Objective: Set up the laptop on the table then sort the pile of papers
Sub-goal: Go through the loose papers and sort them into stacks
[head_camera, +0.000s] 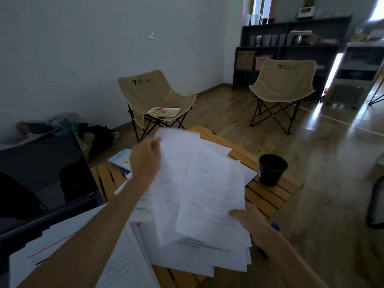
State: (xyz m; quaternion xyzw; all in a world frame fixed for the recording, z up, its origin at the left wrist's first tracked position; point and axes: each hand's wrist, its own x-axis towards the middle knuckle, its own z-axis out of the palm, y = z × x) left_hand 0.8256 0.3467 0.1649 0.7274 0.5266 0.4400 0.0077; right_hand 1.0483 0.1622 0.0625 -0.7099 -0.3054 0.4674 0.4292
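Slatted wood table [268, 196], matt paper sheets [209, 190]

It looked like a casual office lounge: two beige folding camp chairs [158, 96] stood on a wood floor [228, 109] before dark shelving [291, 38] stocked with boxes, and papers [203, 194] covered a slatted counter [274, 196].

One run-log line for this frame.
left hand: grips white paper sheets | right hand: pinches sheets | open dark laptop: on slatted wooden table

Dim, soft-focus room; window glare streaking the floor [324, 113] at right; wide-angle bending at edges
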